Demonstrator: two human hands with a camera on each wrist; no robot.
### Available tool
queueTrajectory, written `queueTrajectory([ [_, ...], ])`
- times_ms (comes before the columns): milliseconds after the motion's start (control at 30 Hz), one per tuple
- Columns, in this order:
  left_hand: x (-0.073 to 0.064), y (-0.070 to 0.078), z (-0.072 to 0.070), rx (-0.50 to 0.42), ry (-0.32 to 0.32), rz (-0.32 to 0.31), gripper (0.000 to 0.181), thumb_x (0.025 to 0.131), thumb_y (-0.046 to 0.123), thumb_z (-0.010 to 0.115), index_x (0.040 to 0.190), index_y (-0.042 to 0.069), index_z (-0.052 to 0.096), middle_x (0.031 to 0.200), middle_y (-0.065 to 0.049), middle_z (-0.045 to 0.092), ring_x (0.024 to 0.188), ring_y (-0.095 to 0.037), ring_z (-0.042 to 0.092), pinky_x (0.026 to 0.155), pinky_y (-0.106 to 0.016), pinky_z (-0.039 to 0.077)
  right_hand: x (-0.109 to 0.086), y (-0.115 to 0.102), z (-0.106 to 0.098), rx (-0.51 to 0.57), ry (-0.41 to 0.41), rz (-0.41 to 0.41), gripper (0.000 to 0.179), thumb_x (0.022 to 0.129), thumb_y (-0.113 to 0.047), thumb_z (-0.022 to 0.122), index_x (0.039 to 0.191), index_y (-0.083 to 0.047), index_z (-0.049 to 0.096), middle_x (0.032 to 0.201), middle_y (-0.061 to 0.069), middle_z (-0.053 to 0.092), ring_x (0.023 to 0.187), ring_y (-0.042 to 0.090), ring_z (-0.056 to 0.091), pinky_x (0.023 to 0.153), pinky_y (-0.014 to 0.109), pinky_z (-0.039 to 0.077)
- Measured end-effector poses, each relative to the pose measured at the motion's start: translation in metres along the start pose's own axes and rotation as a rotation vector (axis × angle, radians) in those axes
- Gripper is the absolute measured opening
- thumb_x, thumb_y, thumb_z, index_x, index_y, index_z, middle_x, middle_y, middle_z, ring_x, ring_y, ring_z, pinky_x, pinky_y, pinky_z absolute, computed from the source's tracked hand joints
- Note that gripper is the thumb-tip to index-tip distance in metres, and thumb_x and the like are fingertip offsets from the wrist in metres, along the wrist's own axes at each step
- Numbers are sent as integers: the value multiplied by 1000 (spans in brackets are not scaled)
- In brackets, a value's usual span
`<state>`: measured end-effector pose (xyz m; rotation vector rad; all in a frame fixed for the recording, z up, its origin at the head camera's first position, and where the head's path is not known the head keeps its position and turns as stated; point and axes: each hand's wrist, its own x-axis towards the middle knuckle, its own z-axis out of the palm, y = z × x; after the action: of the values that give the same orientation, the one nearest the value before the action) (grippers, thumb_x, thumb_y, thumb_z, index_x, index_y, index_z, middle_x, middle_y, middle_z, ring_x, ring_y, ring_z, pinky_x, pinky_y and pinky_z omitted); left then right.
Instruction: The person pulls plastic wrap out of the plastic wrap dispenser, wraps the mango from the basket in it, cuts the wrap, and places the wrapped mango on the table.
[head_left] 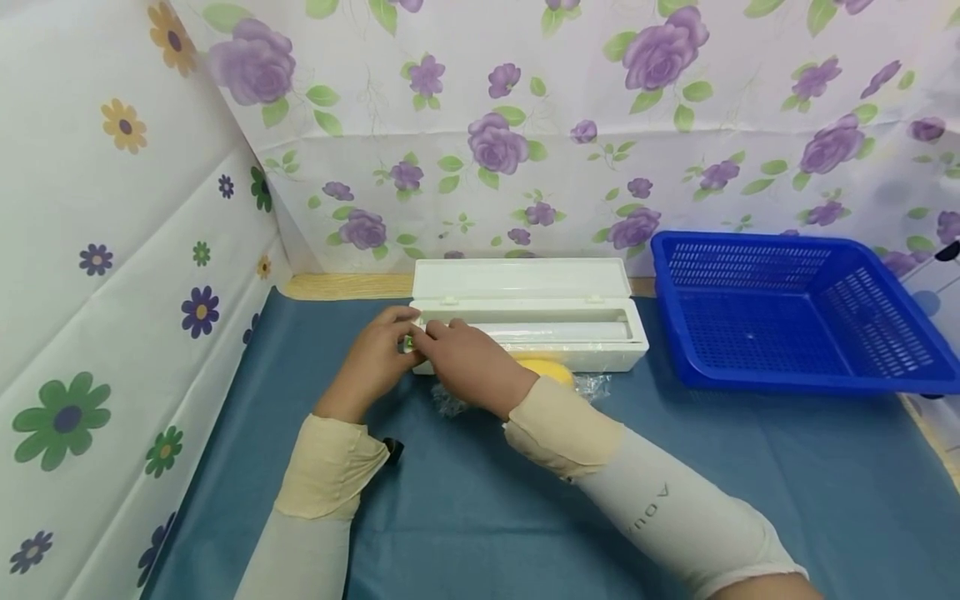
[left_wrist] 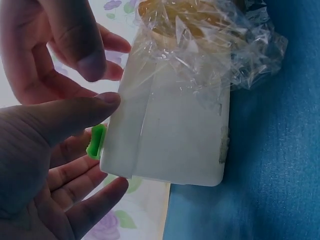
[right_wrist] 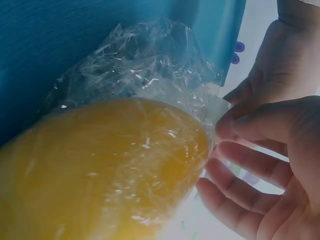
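Observation:
A white cling film dispenser (head_left: 525, 358) stands with its lid raised and a film roll (head_left: 570, 332) inside. At its left end, my left hand (head_left: 371, 362) holds the edge, thumb on the front and fingers behind, beside a green slider (left_wrist: 96, 142). My right hand (head_left: 472, 367) reaches over the same end, its fingers loosely bent at the top edge; whether they touch the film is unclear. In front of the dispenser lies a smooth, rounded yellow thing (right_wrist: 105, 165) under crumpled clear film (left_wrist: 240, 55), partly hidden by the right wrist in the head view.
A blue plastic basket (head_left: 750, 383) stands at the right, beside the dispenser. Dark blue cloth (head_left: 465, 533) covers the table. Flowered sheets hang behind (head_left: 420, 200) and along the left side.

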<state>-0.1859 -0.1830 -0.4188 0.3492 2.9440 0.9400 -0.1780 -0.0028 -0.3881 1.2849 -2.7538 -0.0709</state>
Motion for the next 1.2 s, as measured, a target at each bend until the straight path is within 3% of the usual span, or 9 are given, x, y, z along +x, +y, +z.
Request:
queueTrajectory([
  [167, -2, 0, 0, -15, 1, 14, 21, 95, 14, 71, 114, 5, 73, 152, -11, 46, 130, -36, 56, 101, -50, 51, 7, -3, -2, -37, -40, -18, 29, 105, -19, 55, 134, -19, 60, 115, 5, 64, 80, 20, 58, 72, 30, 52],
  [333, -3, 1, 0, -15, -10, 24, 21, 95, 13, 71, 114, 3, 72, 153, -12, 45, 130, -35, 56, 100, -50, 50, 11, -5, -2, -72, -86, -28, 32, 105, -19, 55, 136, -20, 59, 122, 5, 63, 88, 19, 64, 79, 30, 55],
  [700, -2, -2, 0, -35, -2, 32, 25, 95, 10, 70, 118, 0, 70, 152, -12, 46, 128, -37, 58, 101, -49, 52, 15, -4, -5, -105, -99, -62, 30, 105, -20, 56, 133, -18, 62, 125, 4, 64, 94, 15, 66, 85, 30, 55],
  [1200, 0, -2, -1, -84, -21, 5, 23, 95, 14, 70, 115, 3, 70, 154, -10, 43, 134, -38, 53, 103, -51, 50, 18, 5, -7, -98, -98, -89, 28, 104, -19, 57, 131, -21, 63, 119, 3, 65, 89, 17, 64, 78, 27, 55],
])
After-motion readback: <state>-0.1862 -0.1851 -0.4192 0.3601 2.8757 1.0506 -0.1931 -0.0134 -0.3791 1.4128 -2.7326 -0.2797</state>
